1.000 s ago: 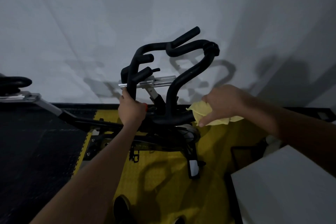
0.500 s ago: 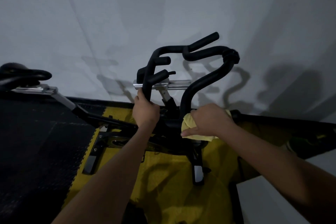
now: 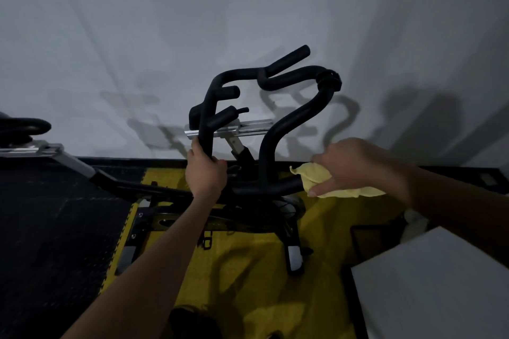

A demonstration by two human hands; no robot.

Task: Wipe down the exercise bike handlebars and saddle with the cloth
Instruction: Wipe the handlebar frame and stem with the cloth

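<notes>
Two forearms reach up from the bottom of the head view toward a black exercise bike (image 3: 248,209) standing on yellow floor mat (image 3: 248,270), with a pale box corner (image 3: 429,283) low on the right. The left hand (image 3: 205,173) has its fingers curled round the left upright of the black foam handlebars (image 3: 270,146), steadying them. The right hand (image 3: 355,165) grips a bunched yellow cloth (image 3: 316,179) at the near right end of the lower bar; the cloth's inner edge meets the bar tip, and loose folds hang out below the thumb. Whether the cloth is actually pressed against the foam or just beside it cannot be told.

Farther off, the bars curl upward into several horn-shaped grips in front of a grey wall (image 3: 248,8), crossed by a silver slide rail (image 3: 248,127). At the far left edge sits the dark saddle (image 3: 24,126) on its own rail, well apart from both hands.

By my reading, the handlebar wipe is under way and the saddle is not yet reached. The risks: the cloth slides off the bar end and wipes air, the hanging folds snag on the stem hardware, or the upper horns and inner stubs get skipped because the bends hide their far sides.
</notes>
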